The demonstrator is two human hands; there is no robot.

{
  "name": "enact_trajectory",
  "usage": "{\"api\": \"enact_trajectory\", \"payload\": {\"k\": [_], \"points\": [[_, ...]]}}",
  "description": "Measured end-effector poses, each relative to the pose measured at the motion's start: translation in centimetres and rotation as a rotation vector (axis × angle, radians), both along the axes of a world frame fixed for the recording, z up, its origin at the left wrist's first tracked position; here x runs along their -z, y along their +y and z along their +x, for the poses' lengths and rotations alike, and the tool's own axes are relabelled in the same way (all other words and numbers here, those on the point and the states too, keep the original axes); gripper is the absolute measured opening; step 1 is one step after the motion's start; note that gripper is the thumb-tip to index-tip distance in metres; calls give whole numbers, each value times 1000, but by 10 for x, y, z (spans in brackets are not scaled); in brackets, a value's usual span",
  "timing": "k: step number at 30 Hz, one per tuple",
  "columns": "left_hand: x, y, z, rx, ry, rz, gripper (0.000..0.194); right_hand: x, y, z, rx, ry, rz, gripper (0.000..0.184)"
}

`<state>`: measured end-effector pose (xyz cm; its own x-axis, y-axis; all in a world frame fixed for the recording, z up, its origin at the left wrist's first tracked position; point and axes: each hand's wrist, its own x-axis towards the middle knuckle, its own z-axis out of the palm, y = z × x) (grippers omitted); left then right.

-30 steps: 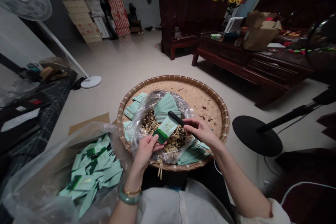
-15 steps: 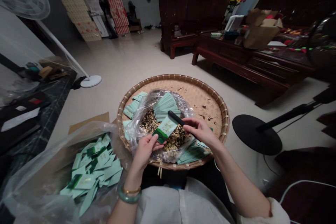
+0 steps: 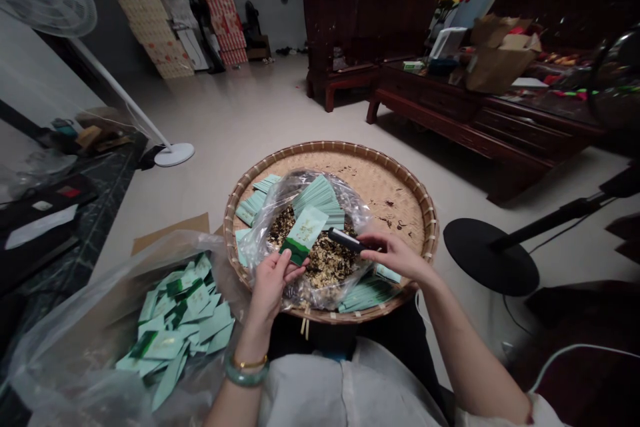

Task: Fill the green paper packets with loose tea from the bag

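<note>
Between the thumb and fingers of my left hand (image 3: 274,279) is a light-green tea sachet (image 3: 306,225) with a dark-green lower band, gripped at that band and tilted. My right hand (image 3: 393,255) is closed around a slim black handheld bag sealer (image 3: 346,240), whose tip points left, just apart from the sachet. Below both lies a clear plastic bag (image 3: 261,240) with a loose dark-and-pale dried mix (image 3: 327,270) in it. A fanned stack of light-green sachets (image 3: 317,195) rests on the bag's far side.
A round woven bamboo tray (image 3: 400,190) bears the bag, with more sachet stacks (image 3: 367,295) near its rim. At lower left, a large plastic bag (image 3: 65,347) holds many loose filled sachets (image 3: 195,307). Fan bases (image 3: 175,154) stand left and right; a dark wooden table (image 3: 450,113) is behind.
The sealer was across the sachet's upper end; now it has come away to the right and lower. My left hand has shifted the sachet slightly left and up.
</note>
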<state>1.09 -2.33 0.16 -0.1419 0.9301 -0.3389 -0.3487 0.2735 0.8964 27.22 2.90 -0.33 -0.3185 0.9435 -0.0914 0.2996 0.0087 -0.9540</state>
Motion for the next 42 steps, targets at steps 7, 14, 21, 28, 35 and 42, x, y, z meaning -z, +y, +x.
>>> {"api": "enact_trajectory", "payload": {"k": [7, 14, 21, 28, 35, 42], "points": [[-1, -1, 8, 108, 12, -13, 42, 7, -1, -9, 25, -278, 157, 34], [-2, -8, 18, 380, 132, -21, 41, -4, 2, -50, 207, -59, 330, 37], [-1, -10, 15, 338, 89, -26, 38, 0, 4, -61, 285, 83, 193, 52], [-5, -12, -7, -517, -344, 386, 41, 16, 31, -51, 366, 130, 181, 46], [-3, -14, 5, -348, -249, 297, 43, 39, 47, -61, 320, -264, 366, 38], [4, -8, 14, -160, -146, 113, 42, 36, 40, -56, 374, -202, 428, 11]]}}
